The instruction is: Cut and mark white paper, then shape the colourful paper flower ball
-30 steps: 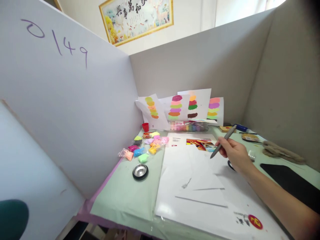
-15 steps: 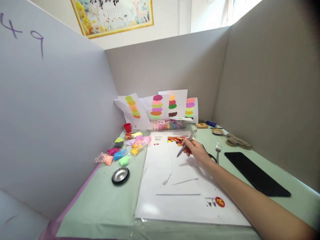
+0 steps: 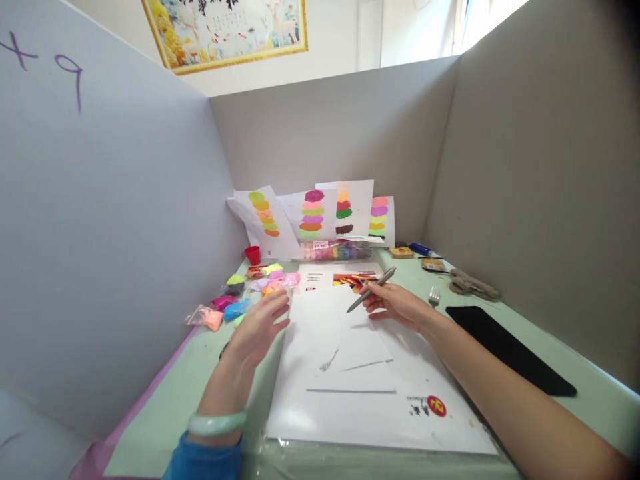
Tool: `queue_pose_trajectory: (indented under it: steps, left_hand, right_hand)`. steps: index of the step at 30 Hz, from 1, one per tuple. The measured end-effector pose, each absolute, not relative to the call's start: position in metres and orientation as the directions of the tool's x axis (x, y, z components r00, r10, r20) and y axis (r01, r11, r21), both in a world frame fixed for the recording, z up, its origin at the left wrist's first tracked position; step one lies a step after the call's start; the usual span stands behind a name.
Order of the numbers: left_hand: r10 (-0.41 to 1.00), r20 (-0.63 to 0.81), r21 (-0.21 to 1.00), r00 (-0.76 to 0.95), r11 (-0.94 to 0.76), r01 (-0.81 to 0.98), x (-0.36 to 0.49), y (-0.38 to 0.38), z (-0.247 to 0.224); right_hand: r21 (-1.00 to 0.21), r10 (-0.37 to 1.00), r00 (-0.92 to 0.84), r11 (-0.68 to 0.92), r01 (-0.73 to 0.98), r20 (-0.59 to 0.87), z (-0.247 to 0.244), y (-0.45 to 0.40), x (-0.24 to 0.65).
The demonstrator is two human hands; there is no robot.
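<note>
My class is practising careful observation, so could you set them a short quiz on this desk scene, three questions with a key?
1. Which of the person's two hands holds the grey pen?
2. True or false: a pale bangle circles the left wrist.
3. Which of these is left of the white paper in the view?
A: black mat
B: red cup
C: fork

Key:
1. The right hand.
2. True.
3. B.
</note>
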State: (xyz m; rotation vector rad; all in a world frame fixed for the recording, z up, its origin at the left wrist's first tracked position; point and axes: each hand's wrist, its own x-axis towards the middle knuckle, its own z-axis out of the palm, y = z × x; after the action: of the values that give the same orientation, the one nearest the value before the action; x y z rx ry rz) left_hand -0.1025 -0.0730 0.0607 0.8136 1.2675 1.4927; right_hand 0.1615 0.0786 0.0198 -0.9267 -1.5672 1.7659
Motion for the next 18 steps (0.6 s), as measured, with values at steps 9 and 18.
queue_pose_trajectory:
  steps: [9, 18]
  left_hand:
    - [0.891, -0.334, 0.927, -0.307, 0.251, -0.280, -0.096, -0.039, 0.045]
    - [0.888, -0.366, 0.920, -0.279, 0.300, -0.250, -0.087, -0.033, 0.051]
  right_hand:
    - [-0.979, 0.777, -0.606, -0.204, 0.018, -0.173, 0.025, 0.074, 0.159]
    - [-0.974, 0.752, -0.636, -0.226, 0.000, -0.174, 0.024, 0.075, 0.159]
